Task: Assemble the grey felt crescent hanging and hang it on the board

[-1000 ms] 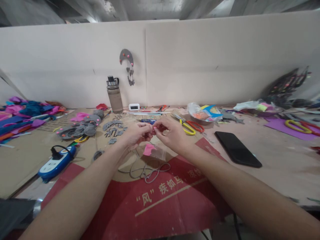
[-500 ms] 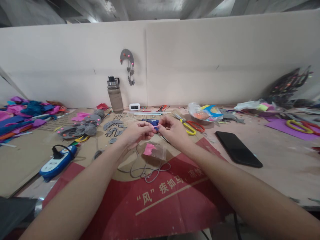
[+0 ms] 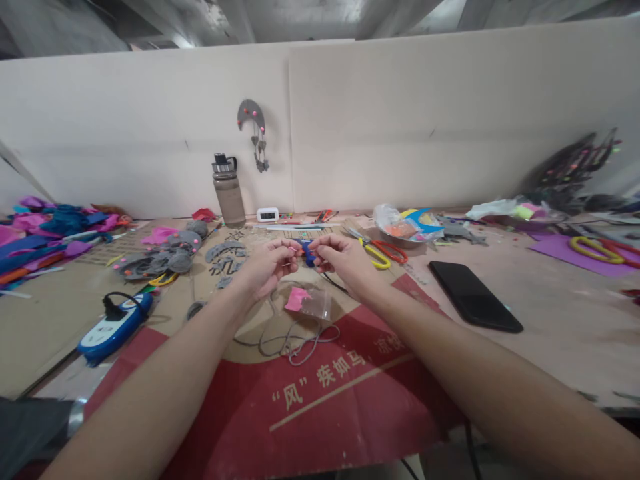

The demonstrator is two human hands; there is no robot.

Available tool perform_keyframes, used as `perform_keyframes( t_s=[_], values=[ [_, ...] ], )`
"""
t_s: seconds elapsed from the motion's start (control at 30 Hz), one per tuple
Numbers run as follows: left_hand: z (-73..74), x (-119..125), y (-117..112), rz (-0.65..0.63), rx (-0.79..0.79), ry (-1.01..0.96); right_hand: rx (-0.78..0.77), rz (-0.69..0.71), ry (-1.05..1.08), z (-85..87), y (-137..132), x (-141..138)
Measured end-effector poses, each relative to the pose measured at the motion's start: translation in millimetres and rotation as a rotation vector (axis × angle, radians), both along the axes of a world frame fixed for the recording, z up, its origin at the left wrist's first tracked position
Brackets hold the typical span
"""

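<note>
My left hand [image 3: 274, 265] is closed in a pinch, with a tiny pink piece [image 3: 293, 249] just showing at the fingertips. Facing it across a small gap, my right hand [image 3: 343, 261] has thumb and fingers pressed together; what they hold, if anything, is too small to make out. A blue tool [image 3: 309, 256] with a black cord lies behind the fingertips, partly hidden by them. Below the hands, a clear plastic bag [image 3: 318, 305] with a bright pink piece [image 3: 297, 299] rests on the cardboard [image 3: 320, 413]. Loops of thin grey cord [image 3: 300, 347] lie nearer to me.
Left are a blue-and-white power strip [image 3: 113, 328], grey felt pieces [image 3: 170, 253] and colourful scraps [image 3: 65, 223]. A bottle [image 3: 228, 193] and a small clock [image 3: 267, 215] stand by the wall. Right are yellow-handled scissors [image 3: 377, 257], a bowl with bagged pieces [image 3: 407, 230] and a black phone [image 3: 474, 297].
My fingertips have drawn slightly apart. The pink piece stretched between both hands before; now only a trace shows at my left fingers. The view has shifted slightly.
</note>
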State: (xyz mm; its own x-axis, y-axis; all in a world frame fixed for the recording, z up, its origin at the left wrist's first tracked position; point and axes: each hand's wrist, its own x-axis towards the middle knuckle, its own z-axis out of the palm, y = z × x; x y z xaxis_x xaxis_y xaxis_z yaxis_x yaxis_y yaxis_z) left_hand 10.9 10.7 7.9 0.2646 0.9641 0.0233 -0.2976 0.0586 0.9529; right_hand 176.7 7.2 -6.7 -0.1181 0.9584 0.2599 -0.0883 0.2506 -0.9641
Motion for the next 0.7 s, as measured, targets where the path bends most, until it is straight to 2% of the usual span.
perform_keyframes(
  t_s=[0.23,0.4,0.7],
  values=[
    [7.7,-0.3,0.3,-0.063,-0.186,-0.292,-0.02,0.022,0.046,-2.5,1.5,-0.9],
    [5.2,2.3,1.8,-0.036,-0.167,-0.29,-0.004,0.038,0.016,-2.9,-0.5,-2.9],
    [1.1,3.5,-0.3,-0.024,-0.135,-0.216,0.104,-0.039,-0.046,-0.1,-0.6,0.4]
  ],
)
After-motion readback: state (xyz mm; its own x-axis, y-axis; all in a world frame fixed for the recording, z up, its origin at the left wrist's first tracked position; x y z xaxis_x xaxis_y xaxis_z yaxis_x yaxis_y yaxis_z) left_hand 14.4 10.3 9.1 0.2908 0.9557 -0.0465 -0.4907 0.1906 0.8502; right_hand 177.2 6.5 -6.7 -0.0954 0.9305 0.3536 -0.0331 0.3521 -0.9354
